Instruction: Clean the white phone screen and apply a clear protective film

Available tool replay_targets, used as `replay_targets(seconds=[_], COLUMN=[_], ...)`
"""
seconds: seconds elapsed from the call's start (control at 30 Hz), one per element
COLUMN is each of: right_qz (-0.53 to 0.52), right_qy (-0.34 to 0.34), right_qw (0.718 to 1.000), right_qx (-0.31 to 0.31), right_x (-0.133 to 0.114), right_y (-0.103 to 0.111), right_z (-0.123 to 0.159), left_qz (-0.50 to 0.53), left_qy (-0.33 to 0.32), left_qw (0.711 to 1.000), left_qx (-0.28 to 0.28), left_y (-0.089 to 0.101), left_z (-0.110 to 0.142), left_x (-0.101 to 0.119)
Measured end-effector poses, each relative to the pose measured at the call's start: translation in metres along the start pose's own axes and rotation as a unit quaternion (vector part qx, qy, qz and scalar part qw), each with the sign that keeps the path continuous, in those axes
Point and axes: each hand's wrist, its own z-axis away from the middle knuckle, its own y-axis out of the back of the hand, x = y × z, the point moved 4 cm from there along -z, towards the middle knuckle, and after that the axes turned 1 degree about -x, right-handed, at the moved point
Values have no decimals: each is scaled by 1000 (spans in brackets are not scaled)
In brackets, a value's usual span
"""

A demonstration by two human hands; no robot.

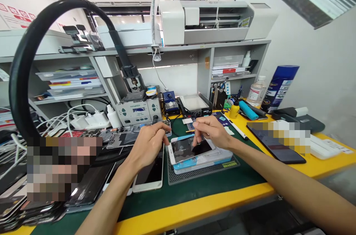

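A white-framed phone (180,150) with a dark, reflective screen lies on a light blue and white box (194,164). My left hand (150,142) is at the phone's left end, index finger and thumb apart, the other fingers curled. Over the screen's right part is my right hand (213,131). Its thumb and index finger are pressed together, and anything between them is too small to make out. Another finger of that hand points down at the glass. Under the box is a grey perforated mat (178,179). Left of it lies a second white phone (150,174).
Stacked phone parts (91,183) crowd the left side. Behind stands a rework station (136,111) with a thick black hose (20,53). A dark phone (274,144), blue spray can (280,86), clear bottle (256,92) and yellow bottle (234,110) are to the right.
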Motion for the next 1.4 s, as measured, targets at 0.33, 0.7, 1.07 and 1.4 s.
replay_targets(seconds=[0.33, 0.7, 1.07, 1.4], right_qz=[89, 158, 195, 239], right_qy=[-2, -13, -31, -42], right_qw=[996, 987, 980, 970], right_qx=[-12, -2, -9, -1], right_x=[3, -2, -8, -9], right_y=[-1, 8, 13, 22], right_z=[0, -2, -3, -5], left_qz=[-6, -15, -29, -37], left_qy=[21, 19, 11, 1], left_qw=[1000, 1000, 999, 999], left_qx=[-6, -16, -18, -18], left_y=[-3, -3, -3, -2], left_z=[-1, 0, -1, 0], left_x=[0, 1, 1, 4])
